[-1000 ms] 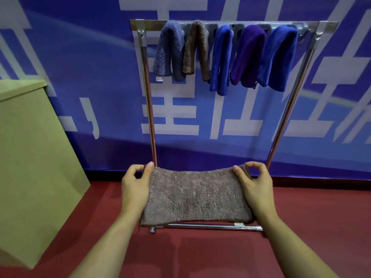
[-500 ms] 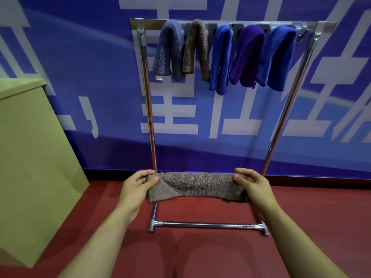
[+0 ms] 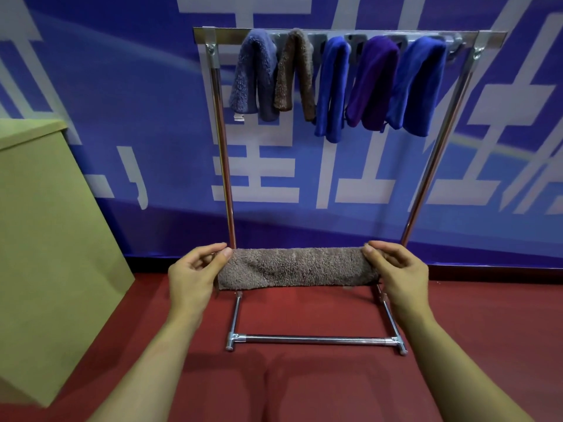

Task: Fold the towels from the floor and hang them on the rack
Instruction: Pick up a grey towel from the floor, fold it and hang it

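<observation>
A grey-brown fluffy towel (image 3: 297,268) is folded into a narrow horizontal strip and held in the air in front of the rack's lower half. My left hand (image 3: 195,274) pinches its left end and my right hand (image 3: 396,269) pinches its right end. The chrome rack (image 3: 350,34) stands behind it against the wall. Several folded towels hang over its top bar: a grey-blue towel (image 3: 253,74), a brown towel (image 3: 297,71), a blue towel (image 3: 332,86), a purple towel (image 3: 371,80) and another blue towel (image 3: 417,83).
The rack's base bar (image 3: 316,340) lies on the red floor (image 3: 472,330) below my hands. A tall olive-green box (image 3: 45,239) stands at the left. A blue banner wall (image 3: 122,117) with white characters runs behind the rack.
The towel went from a broad flat sheet to a narrow folded strip, and both hands rose a little with it, uncovering the rack's base bar.
</observation>
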Tool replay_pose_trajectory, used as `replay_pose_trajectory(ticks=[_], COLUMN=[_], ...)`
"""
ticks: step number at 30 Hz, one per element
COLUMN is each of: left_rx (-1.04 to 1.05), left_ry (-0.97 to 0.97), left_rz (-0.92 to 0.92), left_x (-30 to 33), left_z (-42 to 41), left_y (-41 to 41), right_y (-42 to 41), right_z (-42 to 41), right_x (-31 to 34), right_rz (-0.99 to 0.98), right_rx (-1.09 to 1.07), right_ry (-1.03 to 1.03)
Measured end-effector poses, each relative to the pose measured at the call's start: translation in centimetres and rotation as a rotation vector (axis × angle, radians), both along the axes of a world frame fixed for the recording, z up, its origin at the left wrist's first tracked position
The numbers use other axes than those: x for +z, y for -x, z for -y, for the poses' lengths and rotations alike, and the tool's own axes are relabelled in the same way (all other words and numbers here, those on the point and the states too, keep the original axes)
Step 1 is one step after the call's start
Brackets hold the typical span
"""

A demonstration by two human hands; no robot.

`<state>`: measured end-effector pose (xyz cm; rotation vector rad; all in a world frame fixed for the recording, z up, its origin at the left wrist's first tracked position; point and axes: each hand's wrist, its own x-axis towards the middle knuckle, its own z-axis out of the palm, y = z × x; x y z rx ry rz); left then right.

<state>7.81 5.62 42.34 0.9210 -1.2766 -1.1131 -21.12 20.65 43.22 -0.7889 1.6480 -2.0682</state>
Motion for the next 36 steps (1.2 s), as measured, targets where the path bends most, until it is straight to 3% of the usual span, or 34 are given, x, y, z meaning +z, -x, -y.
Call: replay_pose_trajectory(ticks=[5,12,17,30,36], left_rx=[-0.007,-0.054,-0.018,-0.054,-0.162], left_ry=[-0.019,-0.126,-0.149,-0.193,-0.367], left_rz=[-0.026,-0.103,-0.072,-0.111,-0.158], left_x=[0.1,-0.1,-0.5,-0.5,-1.1], left_z=[-0.1,-0.4,-0.2,0.1,0.4], left_y=[0.0,0.5,0.8,0.6,0.7], right_y=[0.0,0.4,0.7,0.9,1.1], right_z=[-0.1,0.5,0.8,0.7,0.9], right_x=[0.3,-0.9,-1.5,-1.4,-2.1], right_rz=[0.03,0.046,0.067,-0.029,0.062], right_rx=[0.006,0.113,0.042,0.082,0.08], right_ry=[0.025,-0.098,-0.133,-0.119,-0.152])
